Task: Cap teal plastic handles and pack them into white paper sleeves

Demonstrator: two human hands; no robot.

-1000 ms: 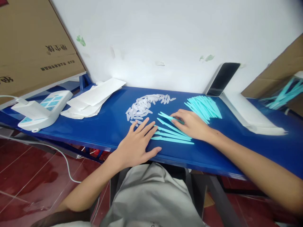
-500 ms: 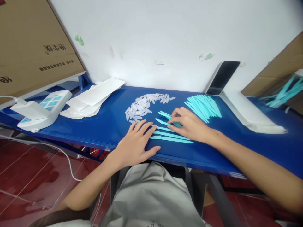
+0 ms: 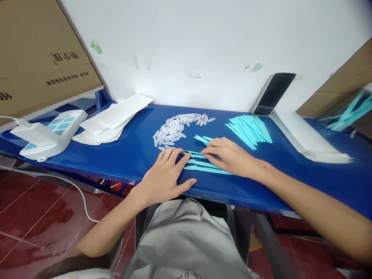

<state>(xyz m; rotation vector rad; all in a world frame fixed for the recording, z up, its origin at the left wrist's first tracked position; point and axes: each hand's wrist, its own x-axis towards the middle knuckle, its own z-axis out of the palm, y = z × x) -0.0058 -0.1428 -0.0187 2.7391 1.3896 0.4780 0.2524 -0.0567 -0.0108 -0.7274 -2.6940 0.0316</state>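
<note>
My right hand pinches a slim turquoise eyebrow razor, whose tip points left toward my other hand. Several more turquoise razors lie side by side in front of me, partly under my right hand. My left hand lies palm down with its fingers apart, the fingertips at the left ends of that row. Just beyond my right fingers, a few loose razors show. Small translucent white caps form a curved heap behind my left hand. A larger pile of turquoise razors sits farther right.
On the blue table, white paper sheets and a power strip with a charger are at left. A phone leans on the wall beside a long white packet. Cardboard boxes flank both sides; one holds turquoise sticks.
My right hand has moved slightly toward me and left, bringing the pinched razor down beside the row. My left hand has stayed nearly in place.
</note>
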